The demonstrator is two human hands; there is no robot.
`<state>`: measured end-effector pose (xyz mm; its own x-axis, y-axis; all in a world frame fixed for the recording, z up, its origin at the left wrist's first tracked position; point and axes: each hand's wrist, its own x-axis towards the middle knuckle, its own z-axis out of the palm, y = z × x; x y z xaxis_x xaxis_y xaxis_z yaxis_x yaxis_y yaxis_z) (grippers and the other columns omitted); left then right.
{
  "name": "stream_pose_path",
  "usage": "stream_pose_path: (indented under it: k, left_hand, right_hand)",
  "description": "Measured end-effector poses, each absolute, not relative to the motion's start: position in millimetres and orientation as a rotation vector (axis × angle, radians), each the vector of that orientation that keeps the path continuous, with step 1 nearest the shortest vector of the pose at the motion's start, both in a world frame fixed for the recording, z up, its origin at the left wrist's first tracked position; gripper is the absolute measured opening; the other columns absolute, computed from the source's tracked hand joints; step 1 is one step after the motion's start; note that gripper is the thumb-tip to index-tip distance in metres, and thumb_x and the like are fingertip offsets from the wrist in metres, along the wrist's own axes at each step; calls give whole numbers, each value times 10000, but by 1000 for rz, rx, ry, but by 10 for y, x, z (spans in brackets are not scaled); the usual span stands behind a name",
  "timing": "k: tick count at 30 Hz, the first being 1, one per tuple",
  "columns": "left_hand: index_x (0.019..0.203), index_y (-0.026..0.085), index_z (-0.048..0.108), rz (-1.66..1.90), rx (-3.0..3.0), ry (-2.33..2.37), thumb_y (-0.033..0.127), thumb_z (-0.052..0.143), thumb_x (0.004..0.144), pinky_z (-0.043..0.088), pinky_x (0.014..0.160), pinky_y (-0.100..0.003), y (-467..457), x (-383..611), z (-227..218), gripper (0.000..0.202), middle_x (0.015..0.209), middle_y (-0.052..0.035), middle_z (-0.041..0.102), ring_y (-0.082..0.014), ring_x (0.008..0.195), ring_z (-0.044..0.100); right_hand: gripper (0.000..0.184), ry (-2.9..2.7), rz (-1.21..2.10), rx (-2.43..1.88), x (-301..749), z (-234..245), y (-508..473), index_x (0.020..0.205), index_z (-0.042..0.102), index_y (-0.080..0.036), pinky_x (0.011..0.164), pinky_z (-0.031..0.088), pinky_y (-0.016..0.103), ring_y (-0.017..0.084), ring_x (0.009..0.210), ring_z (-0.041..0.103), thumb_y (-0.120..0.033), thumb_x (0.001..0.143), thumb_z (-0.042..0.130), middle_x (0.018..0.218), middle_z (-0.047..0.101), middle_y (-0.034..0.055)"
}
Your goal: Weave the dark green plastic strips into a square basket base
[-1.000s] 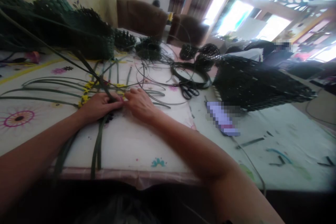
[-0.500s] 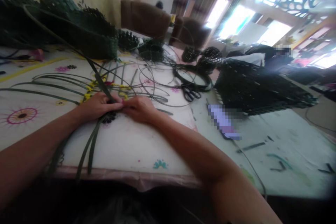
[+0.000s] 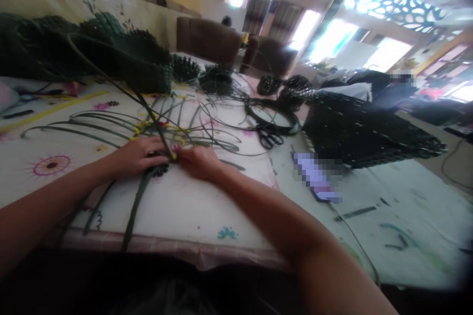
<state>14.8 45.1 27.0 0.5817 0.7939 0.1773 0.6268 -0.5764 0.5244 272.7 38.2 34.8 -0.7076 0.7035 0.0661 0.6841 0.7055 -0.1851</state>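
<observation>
The table (image 3: 229, 206) ends at a near edge before the person, with a broad stretch of white cloth between that edge and the hands. At far left stand dark woven baskets (image 3: 144, 64); at right, one large basket (image 3: 365, 130) tilts sideways, contents hidden from view. The weave (image 3: 179, 135), dark strips with yellow bits, lies at left-centre. The left hand (image 3: 138, 157) has fingers bent, nearly closed on its near side; the right hand (image 3: 201, 161) pinches there, fingertips together. Beyond sit a coil (image 3: 279, 130) and scissors (image 3: 269, 139), just beside each other.
</observation>
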Motion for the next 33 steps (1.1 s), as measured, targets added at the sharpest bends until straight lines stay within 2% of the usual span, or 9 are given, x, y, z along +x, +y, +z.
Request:
stream_pose_path:
  k: [7, 9, 13, 16, 20, 24, 27, 30, 33]
  left_hand:
    - [1034, 292, 866, 564, 2375, 1493, 731, 566, 921, 499, 1238, -511, 88, -372, 348, 543, 1307, -108, 819, -356, 1278, 703]
    - [1141, 314, 852, 563, 2366, 1584, 750, 591, 892, 453, 1295, -509, -47, -477, 350, 566, 1395, -96, 792, -364, 1367, 664]
    - [1445, 274, 731, 436, 2305, 1889, 810, 614, 807, 424, 1323, -565, -260, -604, 315, 842, 1585, -134, 684, -422, 1499, 584]
    - [1473, 257, 709, 338, 2290, 1969, 744, 517, 874, 509, 1243, -561, -318, -665, 320, 796, 1550, -136, 708, -414, 1421, 658]
    - [1240, 258, 815, 422, 2354, 2035, 624, 427, 924, 530, 1204, -572, -288, -674, 385, 619, 1407, -134, 780, -416, 1330, 716]
    - [1055, 270, 838, 587, 2275, 1972, 727, 506, 870, 557, 1160, -563, -224, -503, 492, 594, 1282, -134, 819, -433, 1253, 743]
    - [1222, 252, 811, 778, 2114, 1939, 816, 592, 822, 604, 1085, -518, -159, -277, 603, 725, 1324, -137, 800, -402, 1184, 757]
    - [1496, 207, 671, 946, 1929, 1901, 852, 675, 732, 661, 898, -451, -47, -55, 711, 1000, 1345, -145, 775, -322, 962, 780]
    - [1391, 201, 729, 947, 1891, 1818, 843, 701, 707, 637, 700, -382, 115, 61, 784, 939, 1236, -125, 799, -265, 805, 751]
  right_hand:
    - [314, -2715, 240, -1139, 2711, 296, 400, 1185, 820, -227, 787, 383, 305, 202, 946, 714, -332, 1120, 532, 1113, 848, 74]
    - [336, -2714, 204, -1158, 2711, 281, 400, 1195, 821, -216, 768, 371, 320, 206, 901, 703, -345, 1127, 517, 1085, 849, 84]
    - [368, -2739, 149, -1203, 2705, 297, 381, 1180, 826, -195, 726, 335, 345, 214, 876, 696, -338, 1129, 491, 1086, 852, 101]
    - [355, -2749, 161, -1213, 2679, 337, 341, 1153, 827, -199, 738, 347, 340, 215, 908, 709, -291, 1117, 487, 1105, 852, 100]
    - [362, -2709, 189, -1270, 2614, 358, 263, 1210, 812, -210, 772, 387, 338, 235, 985, 743, -309, 1124, 474, 1143, 852, 108]
    - [349, -2707, 233, -1355, 2570, 353, 219, 1203, 812, -228, 773, 418, 330, 247, 1012, 761, -328, 1110, 491, 1167, 851, 110]
    - [344, -2722, 234, -1355, 2569, 369, 217, 1199, 809, -227, 764, 422, 326, 240, 1015, 765, -318, 1103, 491, 1175, 850, 107]
    - [346, -2746, 229, -1316, 2582, 389, 222, 1188, 803, -223, 757, 415, 331, 238, 1040, 772, -311, 1107, 479, 1187, 851, 105]
    - [332, -2744, 229, -1290, 2591, 389, 229, 1184, 796, -225, 764, 425, 327, 235, 1051, 776, -304, 1104, 484, 1198, 850, 102]
